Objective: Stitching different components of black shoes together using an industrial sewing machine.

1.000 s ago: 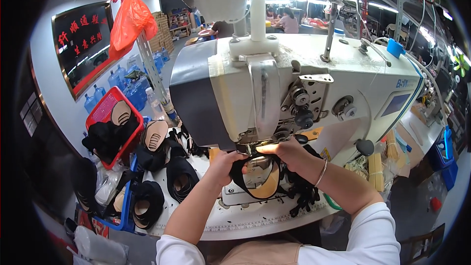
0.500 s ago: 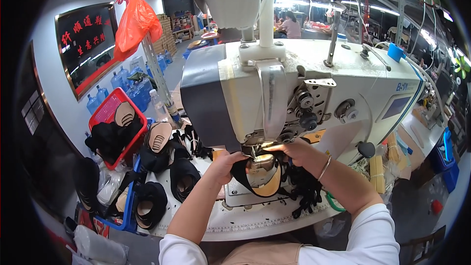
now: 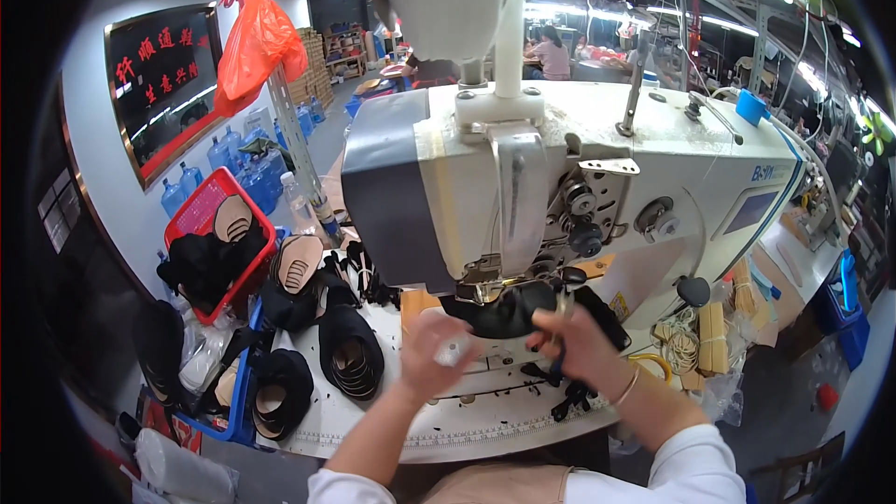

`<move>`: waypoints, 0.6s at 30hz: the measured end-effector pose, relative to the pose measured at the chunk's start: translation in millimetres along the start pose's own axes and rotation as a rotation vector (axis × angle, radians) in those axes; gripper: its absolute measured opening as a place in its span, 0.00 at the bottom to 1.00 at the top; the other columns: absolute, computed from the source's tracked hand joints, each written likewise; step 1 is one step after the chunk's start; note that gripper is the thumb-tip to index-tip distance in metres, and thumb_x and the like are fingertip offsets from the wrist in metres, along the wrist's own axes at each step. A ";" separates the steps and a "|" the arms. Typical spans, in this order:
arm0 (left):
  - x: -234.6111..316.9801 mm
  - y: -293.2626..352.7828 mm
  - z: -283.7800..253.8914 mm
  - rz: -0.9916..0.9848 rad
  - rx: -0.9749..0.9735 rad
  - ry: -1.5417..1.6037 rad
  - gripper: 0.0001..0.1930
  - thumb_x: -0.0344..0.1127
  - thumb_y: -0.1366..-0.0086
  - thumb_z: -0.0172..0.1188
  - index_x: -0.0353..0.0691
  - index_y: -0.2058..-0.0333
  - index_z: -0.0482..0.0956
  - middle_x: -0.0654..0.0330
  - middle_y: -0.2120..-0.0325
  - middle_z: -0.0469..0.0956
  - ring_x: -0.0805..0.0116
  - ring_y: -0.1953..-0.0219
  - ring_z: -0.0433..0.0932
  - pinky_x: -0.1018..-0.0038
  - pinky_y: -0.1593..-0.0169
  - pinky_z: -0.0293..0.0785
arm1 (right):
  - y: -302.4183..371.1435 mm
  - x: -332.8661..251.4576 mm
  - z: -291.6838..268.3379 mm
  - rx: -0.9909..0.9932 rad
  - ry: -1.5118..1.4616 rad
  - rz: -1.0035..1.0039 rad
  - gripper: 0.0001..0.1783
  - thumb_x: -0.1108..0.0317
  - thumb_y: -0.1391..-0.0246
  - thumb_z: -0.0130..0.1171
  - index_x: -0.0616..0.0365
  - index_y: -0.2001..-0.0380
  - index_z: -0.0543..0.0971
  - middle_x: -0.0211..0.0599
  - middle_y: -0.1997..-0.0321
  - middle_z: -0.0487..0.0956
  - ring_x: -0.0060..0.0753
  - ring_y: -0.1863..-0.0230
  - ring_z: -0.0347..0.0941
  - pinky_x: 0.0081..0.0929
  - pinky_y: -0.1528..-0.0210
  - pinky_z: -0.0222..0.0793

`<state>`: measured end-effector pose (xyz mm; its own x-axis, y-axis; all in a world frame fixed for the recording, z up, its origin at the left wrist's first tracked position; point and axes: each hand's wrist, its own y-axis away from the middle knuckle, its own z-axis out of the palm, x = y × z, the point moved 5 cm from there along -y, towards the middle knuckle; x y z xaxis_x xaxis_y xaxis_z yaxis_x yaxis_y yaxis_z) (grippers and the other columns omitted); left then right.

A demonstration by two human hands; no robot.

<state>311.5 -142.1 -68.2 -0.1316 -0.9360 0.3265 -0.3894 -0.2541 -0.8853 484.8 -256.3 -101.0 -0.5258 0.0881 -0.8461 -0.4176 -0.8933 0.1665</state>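
A black shoe upper [image 3: 513, 308] lies under the needle area of a large white sewing machine [image 3: 569, 187]. In front of it my left hand [image 3: 434, 355] hovers over the bed, smeared by motion; its fingers do not show clearly. My right hand [image 3: 583, 341] is at the right end of the upper with fingers curled closed. Something slim and yellowish sticks up from this grip, too blurred to name. Small black strips [image 3: 574, 399] lie below the right hand on the white table [image 3: 411, 434].
Several black uppers with beige insides [image 3: 350, 355] lie on the left. Beyond them stand a blue crate [image 3: 241, 425] and a tilted red basket [image 3: 266, 252]. Beige bundles [image 3: 712, 331] and a yellow ring [image 3: 651, 361] are at right. An orange bag [image 3: 257, 47] hangs on a post.
Both hands have come away from the needle area toward me. The upper's rounded beige-lined part no longer hangs over the front; its black outside now shows. The right fingers have curled closed.
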 end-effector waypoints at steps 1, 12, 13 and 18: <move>18.6 6.6 7.7 0.114 -0.034 0.007 0.13 0.30 0.57 0.64 0.45 0.68 0.78 0.63 0.61 0.72 0.65 0.64 0.72 0.70 0.62 0.69 | 10.6 17.5 12.9 -0.004 -0.095 -0.014 0.04 0.71 0.51 0.58 0.56 0.73 0.73 0.31 0.79 0.75 0.20 0.81 0.71 0.13 0.86 0.56; 21.6 6.3 8.7 0.404 -0.018 -0.286 0.14 0.26 0.57 0.59 0.41 0.67 0.81 0.65 0.65 0.73 0.65 0.60 0.73 0.72 0.61 0.72 | 13.0 45.2 29.3 0.028 -0.057 -0.247 0.07 0.66 0.48 0.58 0.56 0.75 0.73 0.27 0.84 0.72 0.14 0.86 0.65 0.12 0.86 0.54; 21.4 5.7 9.6 0.414 0.003 -0.256 0.14 0.26 0.57 0.59 0.41 0.67 0.81 0.64 0.65 0.74 0.65 0.60 0.74 0.73 0.62 0.72 | 12.3 45.9 29.0 0.030 -0.045 -0.257 0.08 0.66 0.48 0.58 0.56 0.76 0.73 0.27 0.84 0.72 0.14 0.86 0.65 0.11 0.86 0.54; 18.9 -4.6 9.6 0.413 -0.102 -0.243 0.17 0.20 0.58 0.56 0.40 0.66 0.80 0.59 0.63 0.73 0.58 0.56 0.73 0.68 0.56 0.73 | 12.4 43.6 31.2 -0.006 -0.038 -0.228 0.09 0.65 0.49 0.58 0.56 0.77 0.72 0.28 0.84 0.72 0.14 0.87 0.64 0.10 0.86 0.55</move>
<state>319.6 -161.0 -61.1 -0.0816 -0.9864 -0.1426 -0.4387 0.1640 -0.8836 433.6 -249.8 -120.1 -0.4455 0.3044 -0.8419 -0.5247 -0.8507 -0.0299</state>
